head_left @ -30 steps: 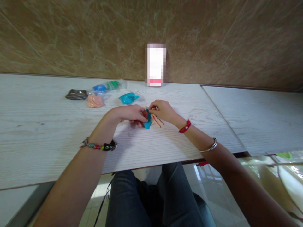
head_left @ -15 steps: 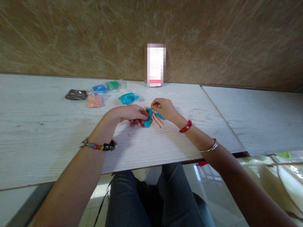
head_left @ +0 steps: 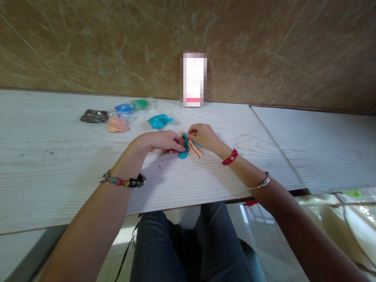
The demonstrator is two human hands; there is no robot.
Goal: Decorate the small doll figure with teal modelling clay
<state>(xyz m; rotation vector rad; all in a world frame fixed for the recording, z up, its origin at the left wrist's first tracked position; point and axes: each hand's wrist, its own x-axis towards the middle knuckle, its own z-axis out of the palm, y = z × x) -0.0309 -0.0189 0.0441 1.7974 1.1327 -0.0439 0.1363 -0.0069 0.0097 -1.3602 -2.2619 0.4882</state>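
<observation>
A small clay figure (head_left: 185, 150), teal with thin orange strips (head_left: 194, 149), lies on the white wood-grain table (head_left: 58, 164) between my hands. My left hand (head_left: 161, 141) rests on the table and pinches the teal clay from the left with closed fingers. My right hand (head_left: 202, 136) pinches the top of the same piece from the right, fingers pressed together. The hands hide part of the figure.
Clay packets lie further back on the left: a teal lump (head_left: 159, 120), a peach one (head_left: 117, 124), a blue and green bag (head_left: 132, 106) and a dark brown one (head_left: 94, 116). A blurred white card (head_left: 194, 80) leans on the marbled wall. A second table (head_left: 317, 141) adjoins at right.
My right hand pulled a teal strip out to the right half a second ago and has now come back in against the figure. The left hand has stayed in place.
</observation>
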